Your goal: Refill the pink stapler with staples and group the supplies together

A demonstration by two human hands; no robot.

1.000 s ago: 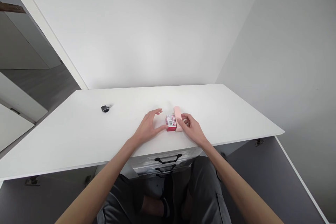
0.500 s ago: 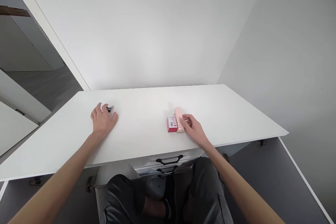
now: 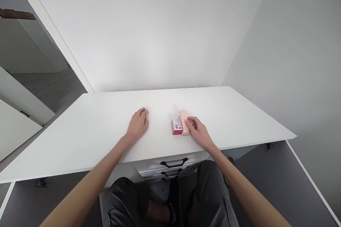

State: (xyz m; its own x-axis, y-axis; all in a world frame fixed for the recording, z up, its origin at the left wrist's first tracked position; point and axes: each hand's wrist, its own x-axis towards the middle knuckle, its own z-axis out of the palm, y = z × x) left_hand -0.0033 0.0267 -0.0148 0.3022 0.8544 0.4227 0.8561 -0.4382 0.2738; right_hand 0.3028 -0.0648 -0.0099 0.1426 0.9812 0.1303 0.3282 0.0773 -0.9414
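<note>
My left hand (image 3: 137,123) is closed over a small black and silver tool (image 3: 145,111), which looks like a staple remover. Most of it is hidden under the fingers, just above the white tabletop (image 3: 112,113). To the right, a pink stapler (image 3: 183,122) lies lengthwise on the surface. My right hand (image 3: 198,131) grips its right side, thumb on top and fingers curled. Against the stapler's left side sits a small stack of red and white boxes (image 3: 177,126) with a barcode label on top.
Below the front edge are drawers with black handles (image 3: 174,163) and open cabinet doors (image 3: 277,181) at both sides. My knees (image 3: 215,184) are under the top. A white wall (image 3: 160,35) rises behind, and a grey wall (image 3: 306,60) stands at the right.
My left hand has carried the small tool to the right across the tabletop, closer to the boxes. My right hand, the stapler and the boxes have stayed in place.
</note>
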